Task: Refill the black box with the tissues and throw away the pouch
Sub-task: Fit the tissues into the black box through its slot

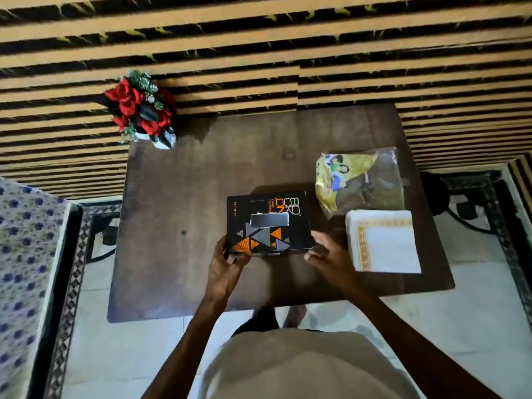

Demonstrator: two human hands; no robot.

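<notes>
While the black box (268, 223) sits mid-table, your left hand (226, 262) pinches its near left corner and your right hand (326, 251) rests spread at its near right corner. Tissues (384, 240) and pouch (358, 180) lie just right.

worktop (184, 197) dark wood, matt, worn. black box (267, 223) printed cardboard, slight sheen. pouch (359, 180) glossy crinkled plastic. tissues (384, 240) soft white paper.
</notes>
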